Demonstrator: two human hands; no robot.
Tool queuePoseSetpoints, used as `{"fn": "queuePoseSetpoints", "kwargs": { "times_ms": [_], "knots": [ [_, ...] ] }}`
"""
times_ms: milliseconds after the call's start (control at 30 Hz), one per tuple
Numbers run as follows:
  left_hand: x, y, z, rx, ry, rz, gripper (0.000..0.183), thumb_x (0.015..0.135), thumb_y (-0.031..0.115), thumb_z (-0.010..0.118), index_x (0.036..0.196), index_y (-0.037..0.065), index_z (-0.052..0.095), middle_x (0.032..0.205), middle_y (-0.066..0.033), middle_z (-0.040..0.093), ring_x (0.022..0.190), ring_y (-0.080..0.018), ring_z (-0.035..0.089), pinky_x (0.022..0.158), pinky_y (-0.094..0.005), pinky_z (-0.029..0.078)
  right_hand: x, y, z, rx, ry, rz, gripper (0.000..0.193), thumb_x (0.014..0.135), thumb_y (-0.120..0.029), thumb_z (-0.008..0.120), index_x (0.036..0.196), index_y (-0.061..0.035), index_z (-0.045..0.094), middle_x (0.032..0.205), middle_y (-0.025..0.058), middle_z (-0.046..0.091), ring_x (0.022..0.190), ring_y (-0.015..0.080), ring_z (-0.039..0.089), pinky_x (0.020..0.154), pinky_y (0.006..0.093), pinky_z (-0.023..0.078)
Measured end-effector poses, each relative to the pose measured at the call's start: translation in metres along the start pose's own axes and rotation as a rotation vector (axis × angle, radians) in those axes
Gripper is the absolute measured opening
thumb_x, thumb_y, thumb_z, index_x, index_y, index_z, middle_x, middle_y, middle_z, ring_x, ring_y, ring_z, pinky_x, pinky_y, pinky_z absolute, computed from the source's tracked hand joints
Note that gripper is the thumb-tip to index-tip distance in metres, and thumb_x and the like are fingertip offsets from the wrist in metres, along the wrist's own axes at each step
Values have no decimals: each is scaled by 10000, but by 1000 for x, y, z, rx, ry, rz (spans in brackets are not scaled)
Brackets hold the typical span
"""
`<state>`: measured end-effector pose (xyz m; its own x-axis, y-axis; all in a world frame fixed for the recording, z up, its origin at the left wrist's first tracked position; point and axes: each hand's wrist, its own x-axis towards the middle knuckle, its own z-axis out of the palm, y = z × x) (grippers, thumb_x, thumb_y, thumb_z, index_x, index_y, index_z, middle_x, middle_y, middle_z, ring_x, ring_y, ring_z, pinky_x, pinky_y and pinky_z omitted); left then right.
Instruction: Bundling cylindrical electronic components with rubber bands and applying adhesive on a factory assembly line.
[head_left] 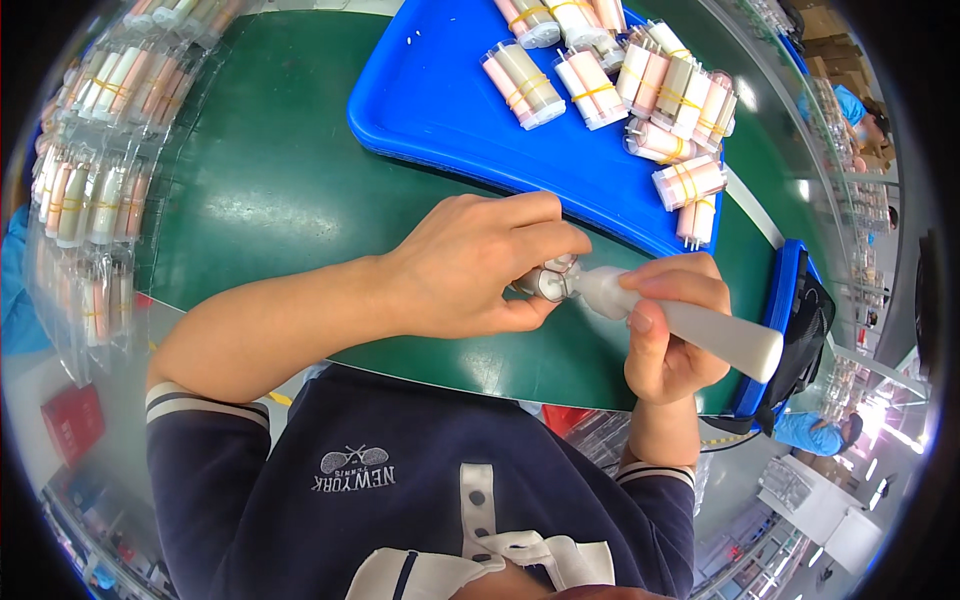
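Over the green tabletop, my left hand [480,262] is closed around a small bundle of cylinders [550,283] with clear, round ends; my fingers cover most of it. My right hand [682,322] pinches a long, smooth white piece [728,338] between thumb and fingers. This piece has a blunt outer end and a rounded, translucent head [604,292] facing the bundle. The head meets or nearly meets the bundle's ends; whether they touch I cannot tell.
Beyond my hands lies a blue tray [450,110] with several yellow-banded bundles of pink, white and grey cylinders [590,88]. Clear plastic packs of similar cylinders [92,200] line the left side. A black bag [808,330] hangs at the right edge. People in blue work farther off.
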<state>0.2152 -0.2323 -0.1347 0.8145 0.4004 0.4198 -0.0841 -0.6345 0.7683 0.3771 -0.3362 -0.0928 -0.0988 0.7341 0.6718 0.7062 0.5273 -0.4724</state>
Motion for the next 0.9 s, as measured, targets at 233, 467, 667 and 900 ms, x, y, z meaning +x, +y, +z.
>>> {"fn": "queuePoseSetpoints", "kwargs": {
  "times_ms": [233,467,667,900],
  "knots": [
    [6,2,-24,-631,-65,-354,422,736,77,642,1135,12,521,924,-68,617,790,-91,593,573,-223,469,0,-1,-16,562,461,344,187,866,-171,432,821,5,472,665,103,491,540,104,438,463,192,340],
    [12,-2,-41,-879,-4,-369,460,767,218,616,1154,-5,504,937,-134,612,886,-180,600,728,-296,513,-8,-1,7,546,37,530,106,825,-77,507,860,20,534,711,69,527,596,93,467,517,210,351],
    [15,3,-37,-771,33,-419,343,766,187,650,1036,6,540,801,-62,601,573,-68,561,457,-172,445,-13,-2,19,539,-32,596,497,615,-82,773,1004,-6,473,738,22,546,611,43,483,496,164,339],
    [12,17,-34,-825,58,-462,326,846,243,563,1058,2,505,719,-78,587,405,-61,490,333,-167,363,-10,-3,22,946,-86,966,459,889,-376,363,1029,47,471,620,99,551,416,51,348,383,172,255]
  ]
}}
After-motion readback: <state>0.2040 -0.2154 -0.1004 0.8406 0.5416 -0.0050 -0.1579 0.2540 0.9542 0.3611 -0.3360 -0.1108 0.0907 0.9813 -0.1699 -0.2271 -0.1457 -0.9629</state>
